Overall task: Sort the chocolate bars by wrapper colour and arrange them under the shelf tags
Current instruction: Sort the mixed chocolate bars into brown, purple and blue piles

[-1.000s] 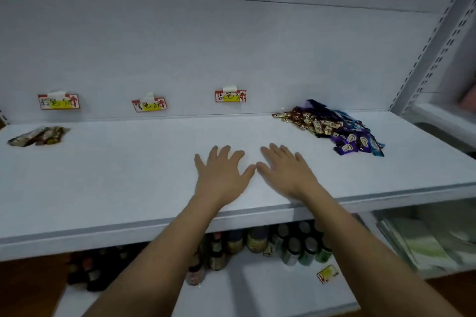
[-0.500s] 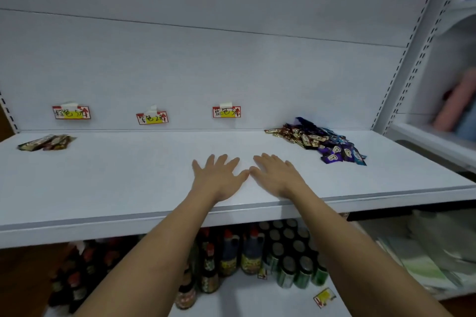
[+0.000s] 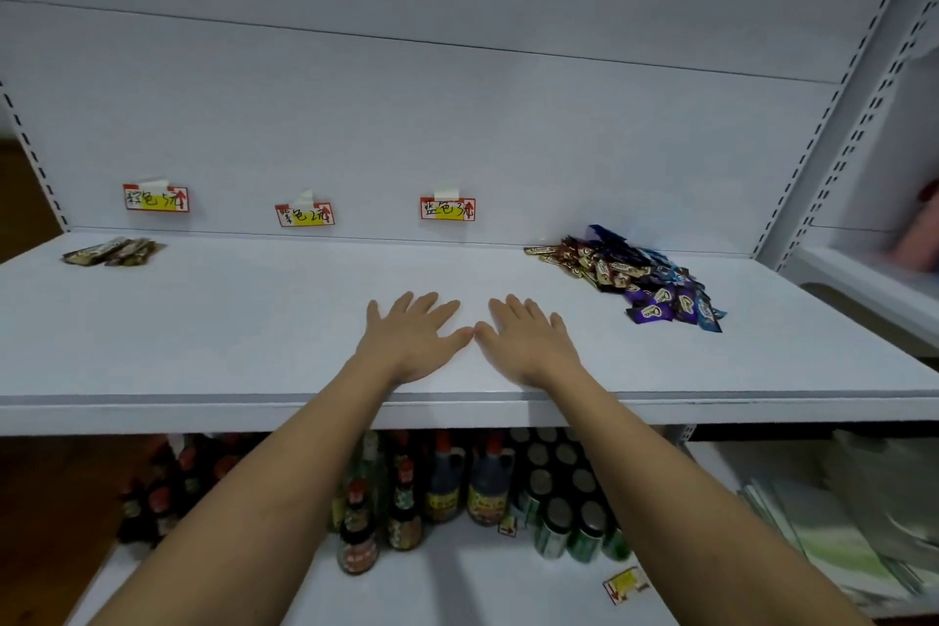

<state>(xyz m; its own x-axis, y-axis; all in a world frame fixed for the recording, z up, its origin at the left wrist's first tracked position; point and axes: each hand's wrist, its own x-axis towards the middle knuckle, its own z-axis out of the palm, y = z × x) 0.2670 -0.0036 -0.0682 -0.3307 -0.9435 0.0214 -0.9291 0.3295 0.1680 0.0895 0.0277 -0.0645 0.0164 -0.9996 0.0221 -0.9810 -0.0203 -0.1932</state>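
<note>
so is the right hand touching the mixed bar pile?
Apart. Head view: right hand lies flat on bare shelf, a clear gap before the mixed pile.

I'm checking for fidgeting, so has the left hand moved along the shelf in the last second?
No. The left hand lies flat near the shelf front edge, below the third tag, as before.

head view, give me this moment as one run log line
left hand: open, flat on shelf | right hand: open, flat on shelf | mixed pile: unsorted, right | brown bars: under left tag
</note>
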